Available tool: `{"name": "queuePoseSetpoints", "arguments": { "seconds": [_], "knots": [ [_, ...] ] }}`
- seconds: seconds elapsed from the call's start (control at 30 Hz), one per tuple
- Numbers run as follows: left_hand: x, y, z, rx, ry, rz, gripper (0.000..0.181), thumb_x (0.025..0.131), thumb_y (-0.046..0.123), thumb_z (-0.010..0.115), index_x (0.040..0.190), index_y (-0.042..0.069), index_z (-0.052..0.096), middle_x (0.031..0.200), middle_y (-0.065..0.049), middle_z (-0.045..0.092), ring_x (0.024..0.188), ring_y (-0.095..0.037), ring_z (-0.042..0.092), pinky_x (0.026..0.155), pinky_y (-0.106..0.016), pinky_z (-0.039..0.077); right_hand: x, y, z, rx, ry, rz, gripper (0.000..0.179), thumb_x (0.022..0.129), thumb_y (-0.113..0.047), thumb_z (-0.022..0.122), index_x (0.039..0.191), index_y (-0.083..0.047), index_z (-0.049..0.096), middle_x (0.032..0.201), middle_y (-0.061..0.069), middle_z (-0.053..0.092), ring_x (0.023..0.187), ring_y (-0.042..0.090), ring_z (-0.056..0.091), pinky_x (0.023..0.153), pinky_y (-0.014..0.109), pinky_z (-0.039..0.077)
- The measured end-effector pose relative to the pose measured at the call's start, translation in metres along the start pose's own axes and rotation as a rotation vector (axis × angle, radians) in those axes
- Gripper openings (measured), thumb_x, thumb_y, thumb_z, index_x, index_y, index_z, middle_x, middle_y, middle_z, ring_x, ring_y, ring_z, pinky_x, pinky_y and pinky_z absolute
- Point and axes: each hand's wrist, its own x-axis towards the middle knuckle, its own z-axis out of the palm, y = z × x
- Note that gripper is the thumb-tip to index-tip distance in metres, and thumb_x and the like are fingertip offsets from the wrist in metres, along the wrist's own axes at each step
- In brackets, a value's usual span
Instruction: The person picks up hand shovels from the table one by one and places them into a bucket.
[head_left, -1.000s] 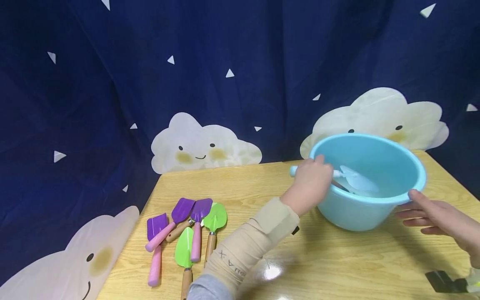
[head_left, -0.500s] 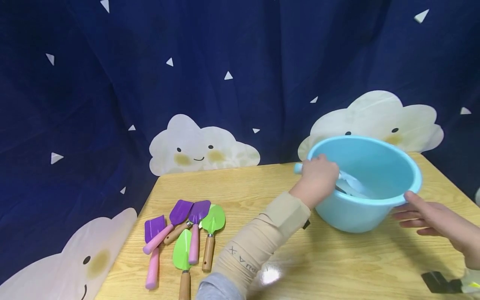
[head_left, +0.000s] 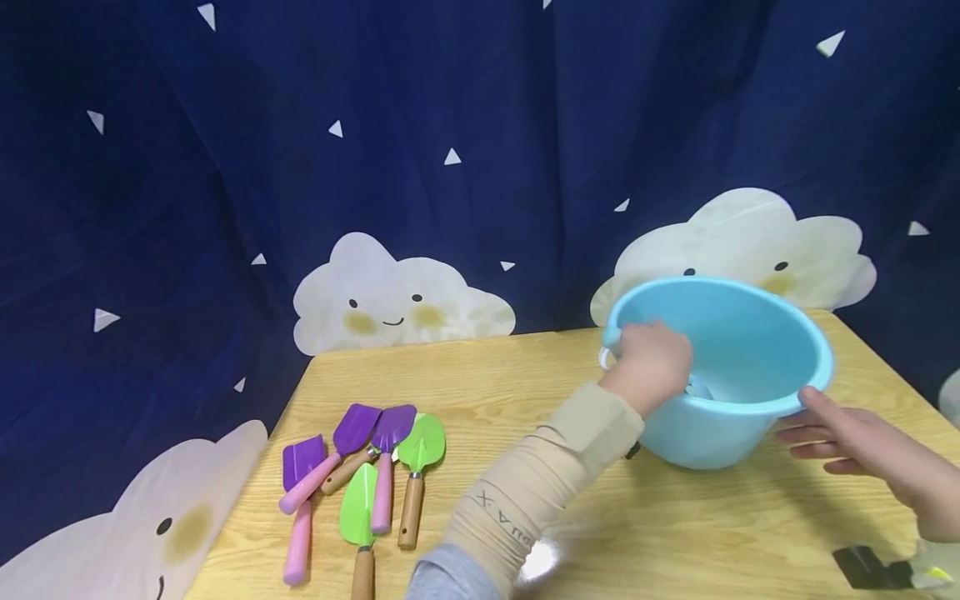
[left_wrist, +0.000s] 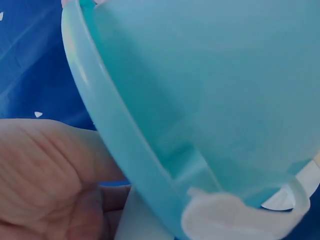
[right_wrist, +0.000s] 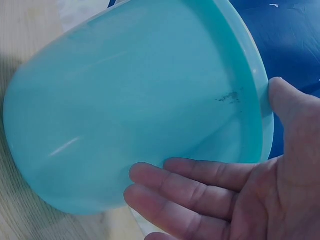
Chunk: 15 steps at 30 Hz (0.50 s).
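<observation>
On the right of the table sits a light-blue bucket, tilted a little in the head view. My left hand is over its left rim with fingers curled, gripping a light-blue trowel mostly hidden by the hand. Part of the trowel's blade shows inside the bucket. In the left wrist view, the bucket rim crosses in front of the left hand. My right hand rests at the bucket's right side, thumb on the rim. Its fingers lie nearly straight along the outer wall.
Left on the wooden table lie several hand tools: purple shovels with pink handles and green trowels with wooden handles. A dark-blue curtain with white clouds hangs behind. The bucket's white handle end shows at the rim.
My left hand has moved right and down into the bucket with the trowel, whose blade is now mostly hidden. The right hand keeps its place on the bucket. The view has shifted slightly.
</observation>
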Motion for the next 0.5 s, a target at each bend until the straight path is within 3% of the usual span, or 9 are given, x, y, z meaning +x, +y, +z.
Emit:
{"name": "queuePoseSetpoints", "arguments": {
  "seconds": [0.27,0.5],
  "knots": [
    [0.006,0.01,0.001,-0.041,-0.048,-0.004,0.02,0.088,0.031,0.052,0.069,0.026,0.051,0.071,0.009,0.051,0.072,-0.006,0.044,0.077,-0.027,0.036,0.001,-0.002,0.0,0.001,-0.019,0.028,0.078,0.095,-0.047,0.007,0.118,0.018,0.043,0.109,0.03,0.055,0.096,0.041,0.056,0.069,0.049,0.047],
    [0.011,0.015,0.003,-0.048,-0.044,0.051,0.027,0.091,0.029,0.045,0.065,0.024,0.044,0.067,0.009,0.047,0.068,-0.006,0.042,0.073,-0.027,0.033,0.001,-0.001,0.001,0.01,-0.011,0.02,0.078,0.095,-0.047,0.008,0.118,0.018,0.044,0.109,0.028,0.056,0.095,0.038,0.057,0.07,0.047,0.047]
  ]
}}
